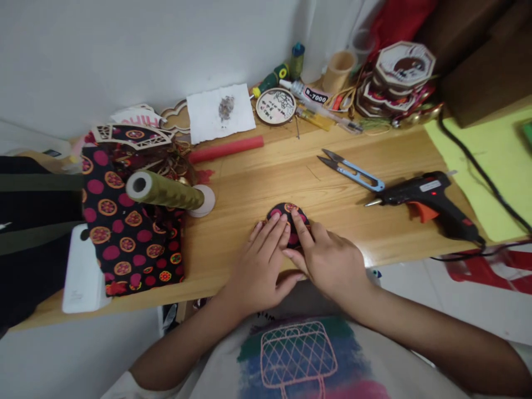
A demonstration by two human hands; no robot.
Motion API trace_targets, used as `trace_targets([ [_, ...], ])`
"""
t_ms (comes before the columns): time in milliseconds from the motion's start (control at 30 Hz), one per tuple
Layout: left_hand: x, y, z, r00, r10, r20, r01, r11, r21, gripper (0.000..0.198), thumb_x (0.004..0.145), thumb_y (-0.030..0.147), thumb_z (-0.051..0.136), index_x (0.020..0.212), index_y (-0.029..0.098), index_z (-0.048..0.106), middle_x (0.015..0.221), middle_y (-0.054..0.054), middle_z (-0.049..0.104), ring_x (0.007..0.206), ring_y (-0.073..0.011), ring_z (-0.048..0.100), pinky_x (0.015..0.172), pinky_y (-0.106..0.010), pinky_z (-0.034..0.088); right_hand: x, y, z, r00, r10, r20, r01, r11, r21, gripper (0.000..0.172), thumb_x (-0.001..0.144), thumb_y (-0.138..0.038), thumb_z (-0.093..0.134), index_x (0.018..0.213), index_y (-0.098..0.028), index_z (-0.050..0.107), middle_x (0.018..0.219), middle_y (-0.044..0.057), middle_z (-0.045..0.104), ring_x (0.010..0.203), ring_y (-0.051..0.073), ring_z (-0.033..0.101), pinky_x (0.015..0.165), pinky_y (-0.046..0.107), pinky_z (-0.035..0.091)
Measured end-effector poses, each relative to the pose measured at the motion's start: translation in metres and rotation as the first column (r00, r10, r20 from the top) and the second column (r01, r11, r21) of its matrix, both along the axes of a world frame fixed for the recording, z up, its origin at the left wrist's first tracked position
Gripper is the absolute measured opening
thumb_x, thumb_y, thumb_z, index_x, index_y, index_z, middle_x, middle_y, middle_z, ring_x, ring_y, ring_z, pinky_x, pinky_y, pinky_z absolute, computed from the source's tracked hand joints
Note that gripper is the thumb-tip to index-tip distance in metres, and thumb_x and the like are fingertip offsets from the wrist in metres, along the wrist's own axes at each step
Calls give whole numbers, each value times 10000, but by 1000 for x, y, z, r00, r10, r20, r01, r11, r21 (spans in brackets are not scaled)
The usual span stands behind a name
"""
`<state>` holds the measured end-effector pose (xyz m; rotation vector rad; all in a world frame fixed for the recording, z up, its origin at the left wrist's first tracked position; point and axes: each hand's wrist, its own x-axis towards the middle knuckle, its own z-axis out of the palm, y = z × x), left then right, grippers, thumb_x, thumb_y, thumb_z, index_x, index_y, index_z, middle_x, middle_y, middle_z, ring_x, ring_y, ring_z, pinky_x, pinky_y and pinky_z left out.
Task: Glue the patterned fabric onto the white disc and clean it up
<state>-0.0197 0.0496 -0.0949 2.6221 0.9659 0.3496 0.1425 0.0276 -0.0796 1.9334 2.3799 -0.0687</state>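
Patterned fabric piece [290, 207], apparently round, under left hand [262, 259] and right hand [333, 259]

Round fabric piece [286, 208]: black, printed with magenta dots and orange, citrus-like circles. The larger cloth [139, 259] is black too, with magenta spots and orange-and-yellow slice motifs. Honey-coloured surface [253, 185] with wavy wood grain. Olive-green roll [166, 191]; red rod [228, 148]; white paper [203, 113] with a grey-brown smudge. Snips [359, 174] — light blue handles, dark blades. Glue gun [436, 199] — black, orange trigger, silvery nozzle. Bright yellow sheet [490, 172]. Pale shirt [298, 360], its green, blue and pink patch overlaid with pink lattice lines.
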Motion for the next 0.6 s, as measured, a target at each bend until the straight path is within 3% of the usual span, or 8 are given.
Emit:
trace_targets([
  [267, 0, 0, 1, 1000, -4, -18, 4, 1000, 10, 666, 848, 443, 508, 1347, 22, 375, 1414, -239, 424, 1377, -304, 317, 1088, -495, 332, -7, 10, 10, 996, -84, 42, 91, 969, -228, 601, 928, -496, 368, 1445, -191, 341, 896, 113, 697, 615, 178, 652, 439, 269, 295],
  [433, 0, 0, 2, 999, 0, -37, 2, 999, 35, 664, 854, 471, 492, 1318, 4, 409, 1390, -239, 455, 1355, -308, 356, 1080, -481, 351, -8, 12, 8, 996, -76, 41, 83, 975, -204, 590, 938, -478, 354, 1430, -153, 373, 872, 129, 705, 618, 173, 656, 436, 256, 307],
  [600, 0, 0, 3, 999, 8, -36, -6, 999, 47, 648, 857, 487, 479, 1296, 12, 434, 1375, -233, 475, 1349, -301, 370, 1075, -475, 363, -5, 11, 4, 999, -40, 31, 43, 994, -98, 612, 910, -548, 366, 1404, -193, 426, 752, 92, 688, 531, 160, 624, 402, 253, 264],
])
